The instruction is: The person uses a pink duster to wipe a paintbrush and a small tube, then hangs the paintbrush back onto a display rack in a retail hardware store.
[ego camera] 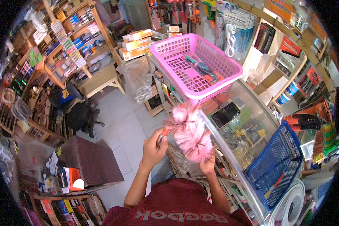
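Note:
My left hand (155, 146) grips a short metallic piece with a red-orange end (165, 132). Its red end meets the edge of a fluffy pink duster (192, 135); I cannot tell whether the two are joined. Closed around the lower end of the duster is my right hand (208, 164), its fingers partly hidden by the pink fluff. The duster is beside the front edge of a glass-topped display counter (212, 127). Just beyond it stands a pink plastic basket (196, 94), with teal-handled pliers (197, 62) and other packaged tools inside.
On the counter rest a smartphone (226, 114) and, nearer me, a tilted blue plastic basket (274, 163). A coil of white cable (288, 203) lies by the near corner. To the left are a black office chair (80, 118), a brown box (93, 163) and wooden shelves (73, 36).

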A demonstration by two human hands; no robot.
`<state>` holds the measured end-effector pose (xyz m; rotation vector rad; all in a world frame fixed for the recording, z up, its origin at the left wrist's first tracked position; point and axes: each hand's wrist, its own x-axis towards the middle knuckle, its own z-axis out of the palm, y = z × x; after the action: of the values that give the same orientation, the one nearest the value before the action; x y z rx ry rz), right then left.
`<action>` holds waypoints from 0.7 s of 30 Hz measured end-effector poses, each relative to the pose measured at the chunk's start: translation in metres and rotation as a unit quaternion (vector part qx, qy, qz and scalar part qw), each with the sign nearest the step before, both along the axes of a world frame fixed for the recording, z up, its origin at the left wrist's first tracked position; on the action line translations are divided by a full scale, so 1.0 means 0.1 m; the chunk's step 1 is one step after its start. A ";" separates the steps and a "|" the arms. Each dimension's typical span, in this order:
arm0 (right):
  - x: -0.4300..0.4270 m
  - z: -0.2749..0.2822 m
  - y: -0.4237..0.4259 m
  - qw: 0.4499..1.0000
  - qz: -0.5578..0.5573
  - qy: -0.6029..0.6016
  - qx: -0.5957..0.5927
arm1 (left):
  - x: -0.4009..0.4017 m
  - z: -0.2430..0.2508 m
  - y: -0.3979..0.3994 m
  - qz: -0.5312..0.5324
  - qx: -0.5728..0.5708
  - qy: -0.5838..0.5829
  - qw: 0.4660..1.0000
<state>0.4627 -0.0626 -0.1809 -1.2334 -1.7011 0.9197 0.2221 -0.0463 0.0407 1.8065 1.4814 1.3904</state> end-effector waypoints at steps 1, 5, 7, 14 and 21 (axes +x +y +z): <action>0.01 0.01 -0.01 1.000 0.006 -0.010 -0.020 | 0.01 -0.02 0.04 -0.004 0.026 0.007 1.000; -0.12 0.02 -0.21 0.902 0.032 0.418 -0.103 | -0.01 -0.25 0.08 -0.025 0.000 -0.004 1.000; -0.11 -0.08 -0.36 0.904 0.023 0.402 -0.146 | 0.00 -0.35 0.05 -0.036 -0.005 -0.051 0.998; -0.10 -0.22 -0.50 0.995 -0.026 0.051 -0.085 | -0.03 -0.52 0.05 -0.036 -0.076 -0.136 0.987; -0.23 -0.32 -0.51 0.980 -0.008 -0.190 -0.049 | -0.22 -0.46 -0.02 -0.034 -0.091 -0.153 0.983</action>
<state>0.4402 -0.1133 -0.2127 -1.5655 -1.9537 0.8020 0.2006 -0.0478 -0.0052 1.4439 1.3259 1.3795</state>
